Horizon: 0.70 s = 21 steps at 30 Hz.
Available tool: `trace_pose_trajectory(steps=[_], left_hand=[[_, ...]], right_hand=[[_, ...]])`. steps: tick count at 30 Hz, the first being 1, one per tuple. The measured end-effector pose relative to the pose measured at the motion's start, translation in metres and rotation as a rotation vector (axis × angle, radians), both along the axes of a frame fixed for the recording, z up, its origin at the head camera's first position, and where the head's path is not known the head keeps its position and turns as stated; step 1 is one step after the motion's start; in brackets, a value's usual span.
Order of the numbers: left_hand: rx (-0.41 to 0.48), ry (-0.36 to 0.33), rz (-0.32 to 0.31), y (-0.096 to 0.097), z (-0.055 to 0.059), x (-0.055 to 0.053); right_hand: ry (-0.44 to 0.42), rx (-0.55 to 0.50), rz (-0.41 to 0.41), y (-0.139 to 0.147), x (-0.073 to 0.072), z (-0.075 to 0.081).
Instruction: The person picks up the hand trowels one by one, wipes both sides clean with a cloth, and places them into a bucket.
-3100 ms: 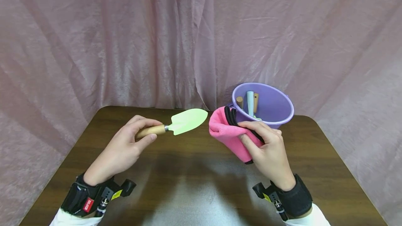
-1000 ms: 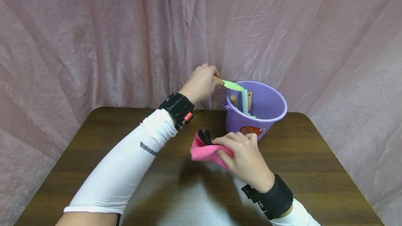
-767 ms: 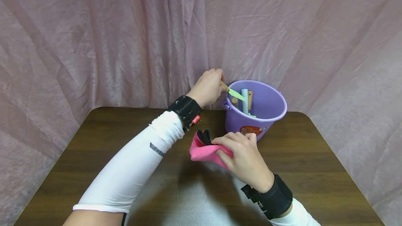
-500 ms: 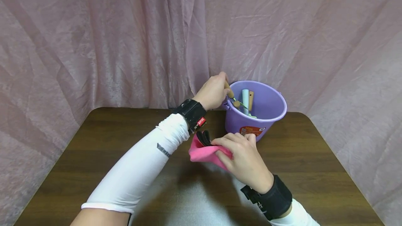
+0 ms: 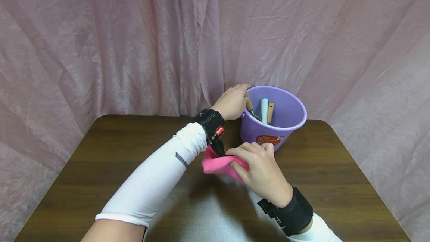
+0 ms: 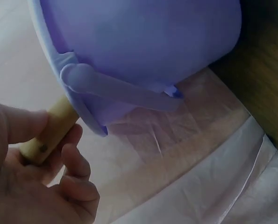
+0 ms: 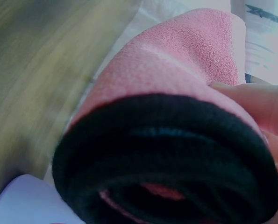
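At the left rim of the purple bucket (image 5: 256, 132), my left hand (image 5: 231, 102) grips the trowel (image 6: 52, 130) by its wooden handle between thumb and fingers. The handle leans inside the rim, and the green blade is mostly hidden down in the bucket. My right hand (image 5: 258, 167) pinches a folded pink towel (image 5: 220, 164) with black edging, held over the table in front of the bucket. Seen close in the right wrist view, the layered black edges of the towel (image 7: 190, 60) curl into a roll.
Inside the bucket stand a light blue handle (image 5: 264, 109) and a wooden handle (image 5: 270, 112) with a hole. The brown wooden table (image 5: 111, 152) ends at a pink curtain (image 5: 161, 47) behind it. My left forearm crosses the table's middle.
My left hand has carried the trowel from the left side to the bucket, then lowered it blade-first inside the rim. My right hand has shifted slightly left and nearer with the towel, then stayed still.
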<state>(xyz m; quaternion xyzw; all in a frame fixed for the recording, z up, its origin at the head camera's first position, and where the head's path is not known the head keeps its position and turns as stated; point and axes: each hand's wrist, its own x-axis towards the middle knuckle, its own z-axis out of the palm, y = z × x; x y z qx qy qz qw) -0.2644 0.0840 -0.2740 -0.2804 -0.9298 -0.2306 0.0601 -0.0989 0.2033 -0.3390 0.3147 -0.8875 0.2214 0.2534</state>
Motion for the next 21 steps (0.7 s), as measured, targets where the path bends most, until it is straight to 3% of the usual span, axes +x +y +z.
trace_pose_trajectory(steps=[5,13,21], left_hand=[[-0.044,-0.042,-0.095,0.0,0.0,-0.001],[-0.199,-0.012,-0.086,0.002,-0.012,0.005],[-0.131,-0.04,-0.149,-0.005,-0.015,0.0]], right_hand=[[0.008,0.003,-0.001,0.0,0.0,0.0],[0.009,0.006,0.001,0.0,0.0,-0.001],[0.016,0.008,0.006,0.0,0.0,0.0]])
